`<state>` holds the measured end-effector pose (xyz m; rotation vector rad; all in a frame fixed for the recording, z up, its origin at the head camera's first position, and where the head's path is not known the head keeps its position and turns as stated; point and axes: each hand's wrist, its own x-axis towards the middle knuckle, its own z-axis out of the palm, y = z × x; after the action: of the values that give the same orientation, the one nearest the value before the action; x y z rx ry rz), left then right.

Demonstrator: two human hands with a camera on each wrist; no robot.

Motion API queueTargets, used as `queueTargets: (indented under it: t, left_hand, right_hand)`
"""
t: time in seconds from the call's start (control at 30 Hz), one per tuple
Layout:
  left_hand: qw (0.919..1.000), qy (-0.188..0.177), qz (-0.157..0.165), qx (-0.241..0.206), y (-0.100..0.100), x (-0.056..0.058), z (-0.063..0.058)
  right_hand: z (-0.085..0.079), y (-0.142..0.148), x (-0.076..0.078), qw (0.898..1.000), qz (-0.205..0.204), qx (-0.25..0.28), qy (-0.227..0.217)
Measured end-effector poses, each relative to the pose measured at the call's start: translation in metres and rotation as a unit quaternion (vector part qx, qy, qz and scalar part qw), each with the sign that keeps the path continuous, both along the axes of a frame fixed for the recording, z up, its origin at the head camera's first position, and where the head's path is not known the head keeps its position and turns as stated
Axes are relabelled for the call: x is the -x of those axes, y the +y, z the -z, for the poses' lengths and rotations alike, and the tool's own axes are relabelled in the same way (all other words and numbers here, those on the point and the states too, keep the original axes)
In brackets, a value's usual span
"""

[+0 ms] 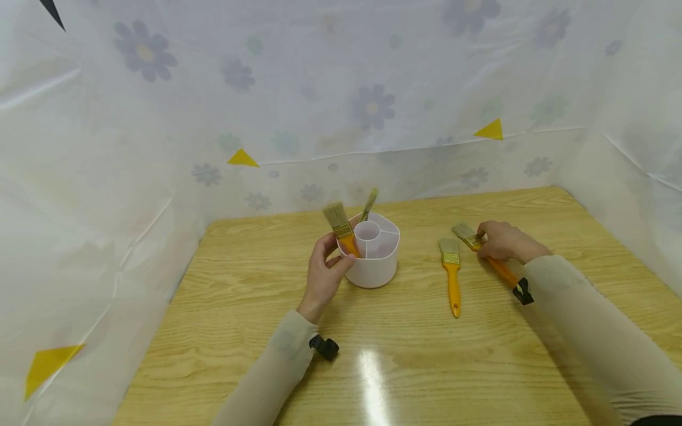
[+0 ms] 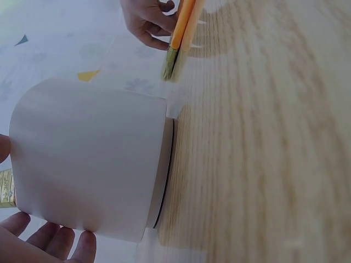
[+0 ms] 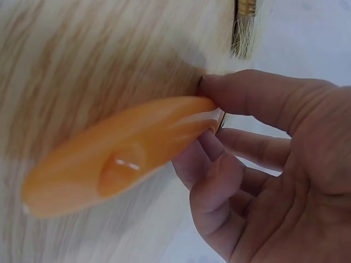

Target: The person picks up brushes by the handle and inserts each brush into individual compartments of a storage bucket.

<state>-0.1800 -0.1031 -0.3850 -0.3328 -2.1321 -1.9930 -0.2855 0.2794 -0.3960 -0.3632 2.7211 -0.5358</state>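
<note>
A white round holder (image 1: 371,273) with several compartments stands on the table, a paintbrush (image 1: 337,220) leaning in its left compartment and another paintbrush (image 1: 369,205) at its back. My left hand (image 1: 326,278) holds the holder at its left side, the thumb by the rim and the fingers along the wall, as the holder's side (image 2: 88,159) shows in the left wrist view. On the right, my right hand (image 1: 506,241) pinches an orange-handled paintbrush (image 3: 120,159) near its neck, thumb against fingers. One more paintbrush (image 1: 453,278) lies beside it, bristles pointing away from me.
The wood-grain table (image 1: 256,367) ends at a flowered plastic sheet (image 1: 309,77) behind and at both sides. Yellow triangles (image 1: 243,158) are stuck on the sheet. A black wrist camera (image 1: 324,348) sits on the left sleeve.
</note>
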Motion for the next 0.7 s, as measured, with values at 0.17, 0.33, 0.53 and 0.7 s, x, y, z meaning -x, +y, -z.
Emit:
queueTargets:
  t: [0.17,0.33,0.53,0.7]
  left_hand:
    - [1.0,0.001,-0.002,0.004,0.0,-0.0003,-0.0007]
    - [1.0,0.0,-0.003,0.003,-0.0001,-0.0003,-0.0005]
    - [1.0,0.0,-0.002,0.003,0.0,-0.0002,-0.0004]
    - [1.0,0.001,-0.002,0.001,0.0005,-0.0004,-0.0009]
  right_hand:
    - [-0.0006,-0.0005,0.0002,1.0,-0.001,-0.007,-0.001]
    - [-0.0007,0.0003,0.0005,1.0,-0.001,-0.014,0.001]
    - [0.0001,0.0012,-0.0016,1.0,0.015,0.002,-0.006]
    - [-0.0008,0.0013,-0.0042,1.0,0.015,-0.001,0.025]
